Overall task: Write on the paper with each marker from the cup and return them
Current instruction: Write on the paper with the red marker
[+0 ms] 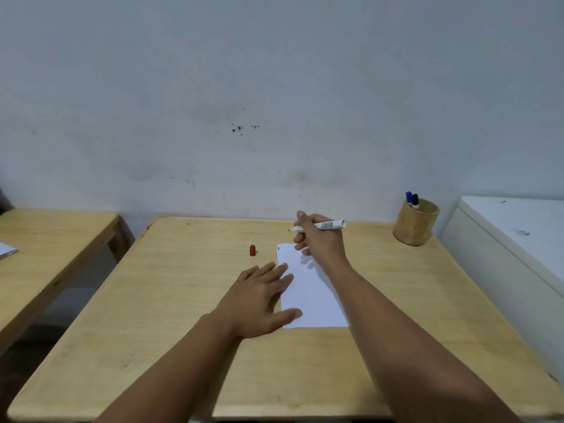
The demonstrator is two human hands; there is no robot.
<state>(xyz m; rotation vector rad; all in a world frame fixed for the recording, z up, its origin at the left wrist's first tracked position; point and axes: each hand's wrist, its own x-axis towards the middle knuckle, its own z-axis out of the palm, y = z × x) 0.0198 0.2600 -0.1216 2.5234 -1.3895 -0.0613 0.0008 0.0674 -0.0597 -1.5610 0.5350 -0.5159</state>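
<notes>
A white sheet of paper (311, 291) lies in the middle of the wooden table (171, 300). My left hand (259, 300) rests flat with spread fingers on the paper's left edge. My right hand (317, 238) hovers above the paper's far end, holding an uncapped white marker (331, 225) with its tip pointing left. A small dark mark sits at the paper's far left corner. The red cap (252, 250) stands on the table left of the paper. A bamboo cup (415, 222) at the far right corner holds a blue-capped marker (409, 198) and a black-capped marker (415, 200).
A white chest-like unit (515, 236) stands against the table's right side. A second wooden table (52, 236) sits to the left across a gap, with a scrap of paper (6, 250) on it. A pale wall runs right behind both.
</notes>
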